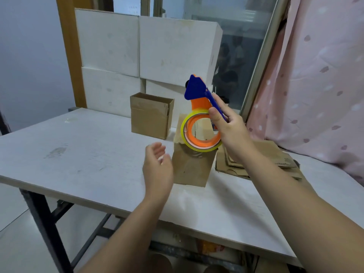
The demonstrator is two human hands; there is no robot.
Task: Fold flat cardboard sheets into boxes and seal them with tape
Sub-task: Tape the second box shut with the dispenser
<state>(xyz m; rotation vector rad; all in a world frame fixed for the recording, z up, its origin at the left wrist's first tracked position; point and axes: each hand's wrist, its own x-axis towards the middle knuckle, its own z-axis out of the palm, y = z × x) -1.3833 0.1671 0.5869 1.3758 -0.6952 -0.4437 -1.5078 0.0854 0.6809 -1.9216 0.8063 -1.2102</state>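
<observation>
My right hand (pixel 229 125) grips an orange and blue tape dispenser (pixel 199 107) with a yellowish tape roll, held upright in the air above a small brown cardboard box (pixel 192 166). That box stands on the white table (pixel 78 154), with clear tape across its top. My left hand (pixel 157 166) hovers open just left of the box, palm toward it, without touching it. A second folded brown box (pixel 150 115) with its top flaps up stands farther back. Flat cardboard sheets (pixel 262 160) lie in a stack to the right, partly under my right forearm.
Large white boxes (pixel 145 50) are stacked against the window behind the table. A pink curtain (pixel 315 81) hangs at the right. The table's front edge runs diagonally, with black metal legs (pixel 45 219) below at the left and more cardboard on the floor underneath.
</observation>
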